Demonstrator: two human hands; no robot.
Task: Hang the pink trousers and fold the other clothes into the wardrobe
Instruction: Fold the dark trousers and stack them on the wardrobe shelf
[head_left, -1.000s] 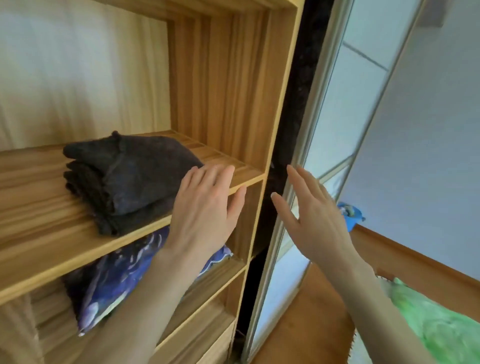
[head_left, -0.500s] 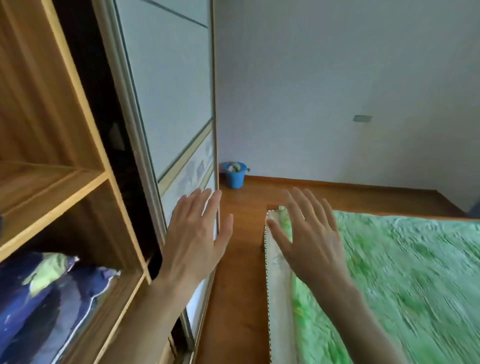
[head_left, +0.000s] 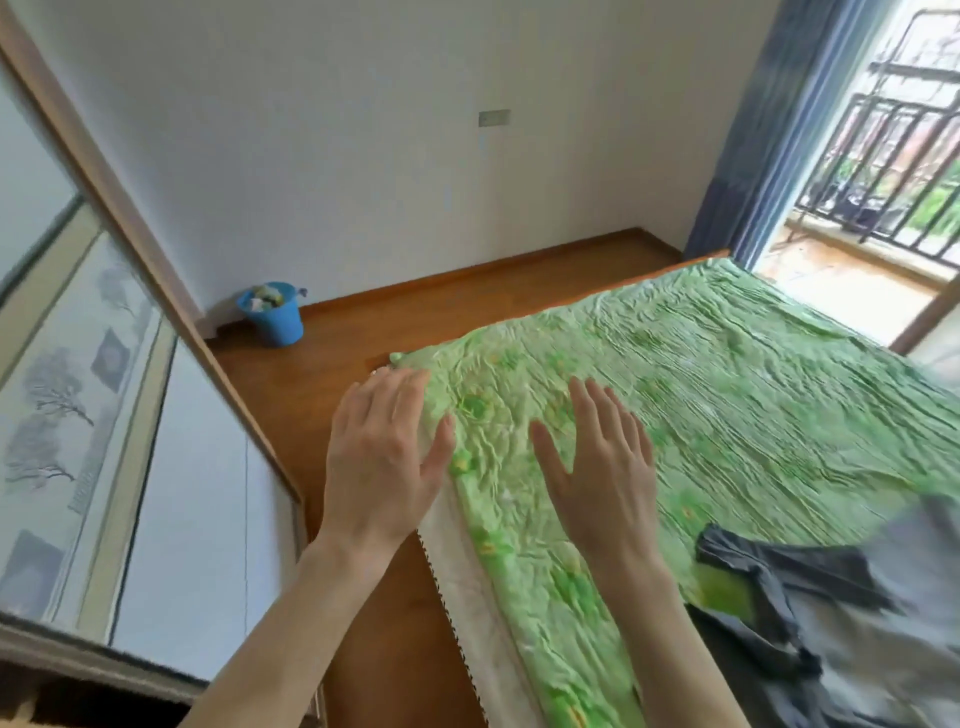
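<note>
Now both hands hang empty over the bed (head_left: 779, 374), fingers straight and spread, palms down. The left hand (head_left: 382, 462) is above the bed's near left edge, half over the wooden floor (head_left: 322, 374); the right hand (head_left: 597, 467) is further in, over the green cover. The next garment, a dark grey piece of clothing (head_left: 810, 592), lies crumpled at the bed's near right side, to the right of the right hand and closer to the person. It's blurred, so its long axis can't be read for sure, though it seems to spread along the near edge. By my reckoning the right hand is clearly nearer and gets there first. No pink trousers in view.

Compared with half a second back, the view has swung right: the open wardrobe shelves have dropped out, only the sliding door (head_left: 104, 389) remains at the left, and the grey garment and balcony have come into sight. The hands have stayed open and empty.
</note>
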